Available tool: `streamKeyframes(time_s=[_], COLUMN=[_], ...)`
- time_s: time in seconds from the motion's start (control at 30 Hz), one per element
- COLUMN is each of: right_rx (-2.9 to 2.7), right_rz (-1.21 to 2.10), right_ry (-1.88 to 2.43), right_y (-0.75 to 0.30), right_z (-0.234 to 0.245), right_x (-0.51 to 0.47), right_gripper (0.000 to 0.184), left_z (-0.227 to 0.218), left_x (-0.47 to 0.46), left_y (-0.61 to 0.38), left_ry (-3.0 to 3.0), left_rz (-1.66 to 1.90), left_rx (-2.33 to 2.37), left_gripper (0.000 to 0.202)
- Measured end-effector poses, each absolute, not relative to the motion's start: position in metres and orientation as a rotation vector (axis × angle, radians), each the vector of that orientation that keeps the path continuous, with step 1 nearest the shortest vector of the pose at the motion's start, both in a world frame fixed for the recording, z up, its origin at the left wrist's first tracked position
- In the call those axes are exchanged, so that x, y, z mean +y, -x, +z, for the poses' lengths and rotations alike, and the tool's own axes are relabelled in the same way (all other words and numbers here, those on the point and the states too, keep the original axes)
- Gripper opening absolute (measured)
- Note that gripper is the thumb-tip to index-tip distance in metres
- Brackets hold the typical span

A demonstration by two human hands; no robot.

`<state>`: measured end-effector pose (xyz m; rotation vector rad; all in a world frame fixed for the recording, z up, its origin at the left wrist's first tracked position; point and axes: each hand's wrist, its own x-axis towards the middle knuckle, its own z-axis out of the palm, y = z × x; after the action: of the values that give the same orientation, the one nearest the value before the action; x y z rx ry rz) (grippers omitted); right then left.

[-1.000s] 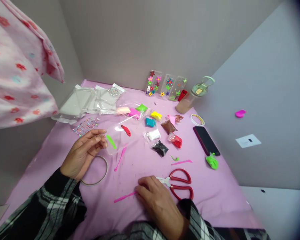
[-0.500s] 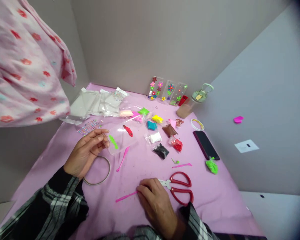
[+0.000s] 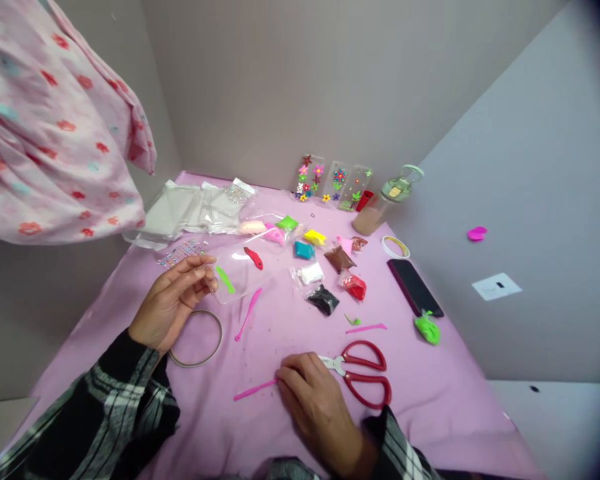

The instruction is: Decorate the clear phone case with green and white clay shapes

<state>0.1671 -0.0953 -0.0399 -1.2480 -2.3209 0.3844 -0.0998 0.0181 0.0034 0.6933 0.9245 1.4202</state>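
From my seat at the remote feed, the left hand (image 3: 177,303) pinches the near-left corner of a clear phone case (image 3: 243,275), thumb and fingertips closed on its edge. The case sits just above the purple cloth (image 3: 430,413), left of centre. A green clay strip (image 3: 225,280) and a red clay piece (image 3: 253,258) sit on it.

The right hand (image 3: 314,400) lies knuckles-up on the cloth near the front edge, at five o'clock from the case. Its fingers are curled shut over the right end of a pink stick (image 3: 254,389), which points out toward nine o'clock.

Just beside that hand, at two o'clock, lie red scissors (image 3: 364,377), blades toward the fingers. A thin hoop (image 3: 215,347) rests at seven o'clock from the case, partly under the left wrist. A second pink tool (image 3: 249,313) lies at six o'clock, just below the case.

At three o'clock from the case I see small clay packets, white (image 3: 311,273), black (image 3: 323,299) and red (image 3: 353,286) among them. A dark phone (image 3: 414,287) lies further right, with a green lump (image 3: 427,329) at its near end. Decorated cases (image 3: 335,179) lean on the wall at one o'clock.
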Motion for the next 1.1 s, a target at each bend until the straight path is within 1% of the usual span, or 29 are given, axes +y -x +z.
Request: streamKeyframes(time_s=[0.57,0.9,1.1], right_rx=[-2.287,-2.312,-2.315], right_rz=[0.4,0.356,0.394], right_ry=[1.19,1.131,1.149], right_y=[-0.1654,-0.1689,-0.1696], right_z=[-0.0395,-0.0439,-0.045], right_x=[-0.0905,-0.0861,-0.086], right_gripper=[0.02,0.019,0.018], left_z=[0.005,0.0015,-0.0028], left_x=[0.0162,0.0171,0.0184], left_y=[0.0962,0.0961,0.0956], left_ry=[-0.791,-0.808,-0.819], left_rz=[1.402,1.383,1.365], left_rx=[0.949,0.95,0.952], left_gripper=[0.028,0.026,0.026])
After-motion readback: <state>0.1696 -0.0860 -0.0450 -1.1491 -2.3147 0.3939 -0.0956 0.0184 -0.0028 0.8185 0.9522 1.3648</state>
